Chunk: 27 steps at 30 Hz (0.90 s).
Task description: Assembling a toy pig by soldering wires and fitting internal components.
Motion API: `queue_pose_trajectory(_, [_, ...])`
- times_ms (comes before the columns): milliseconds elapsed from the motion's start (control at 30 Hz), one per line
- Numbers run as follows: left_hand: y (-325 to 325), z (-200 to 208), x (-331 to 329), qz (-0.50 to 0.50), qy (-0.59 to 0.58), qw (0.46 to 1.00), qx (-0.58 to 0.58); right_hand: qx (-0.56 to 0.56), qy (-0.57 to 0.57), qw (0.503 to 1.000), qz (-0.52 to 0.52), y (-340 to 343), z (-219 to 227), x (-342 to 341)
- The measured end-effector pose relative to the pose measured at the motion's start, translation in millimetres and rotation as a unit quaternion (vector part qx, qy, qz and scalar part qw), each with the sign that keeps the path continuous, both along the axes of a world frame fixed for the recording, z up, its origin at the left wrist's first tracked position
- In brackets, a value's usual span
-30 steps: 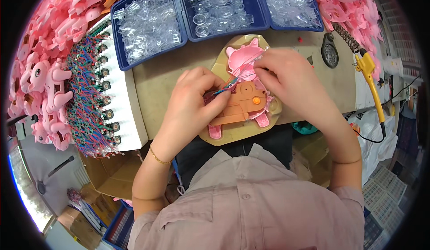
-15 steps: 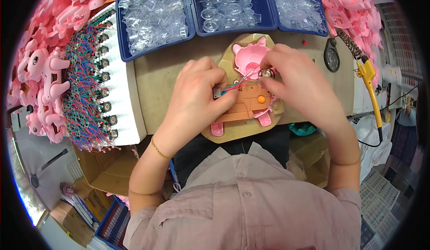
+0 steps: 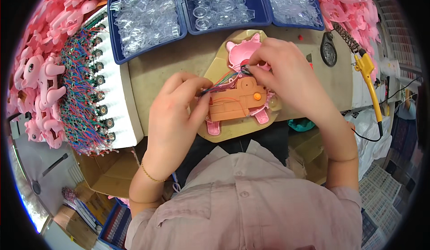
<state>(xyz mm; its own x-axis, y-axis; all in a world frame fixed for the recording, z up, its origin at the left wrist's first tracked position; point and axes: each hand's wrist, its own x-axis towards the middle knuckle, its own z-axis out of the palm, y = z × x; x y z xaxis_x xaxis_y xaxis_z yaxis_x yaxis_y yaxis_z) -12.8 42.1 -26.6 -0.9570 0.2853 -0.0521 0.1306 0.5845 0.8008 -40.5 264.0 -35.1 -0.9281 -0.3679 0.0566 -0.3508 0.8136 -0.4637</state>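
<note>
A pink plastic toy-animal half shell (image 3: 242, 55) lies in a tan holder (image 3: 230, 135), with an orange plastic box (image 3: 230, 106) bearing a yellow-orange knob set in its body. Thin coloured wires (image 3: 227, 80) stretch over the box's upper edge between my hands. My left hand (image 3: 175, 109), left of the box, pinches one end of the wires; what sits at that end is mostly hidden by the fingertips. Over the shell's head part, my right hand (image 3: 286, 71) closes thumb and finger on the other end, by a small dark part.
Blue bins (image 3: 224, 28) of clear plastic parts stand at the back. On the left are a white foam tray (image 3: 127, 111) with wired round parts and piled pink shells (image 3: 38, 73). To the right hang a yellow-handled tool (image 3: 368, 71) and its coil; a black oval object (image 3: 328, 51) lies nearby.
My left hand has moved left, away from the box, drawing the wires out. My right hand has shifted slightly left and up over the shell's head part.
</note>
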Motion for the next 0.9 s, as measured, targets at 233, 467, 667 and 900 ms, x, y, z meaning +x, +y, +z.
queue_pose_trajectory(233, [-10,-21,-10,-0.020,-0.147,0.973,0.177,-0.026,-0.062,0.998,-0.005,9,-3,-5])
queue_pose_trajectory(467, [-12,-28,-12,-0.016,-0.192,0.958,0.213,-0.048,-0.145,0.988,0.000,7,-1,-12])
queue_pose_trajectory(667, [-9,-27,-13,0.009,-0.223,0.948,0.227,0.064,0.072,0.993,0.075,8,-1,-1])
queue_pose_trajectory(900, [-11,-26,-14,0.002,-0.239,0.942,0.236,0.092,0.019,0.985,0.142,3,12,-18])
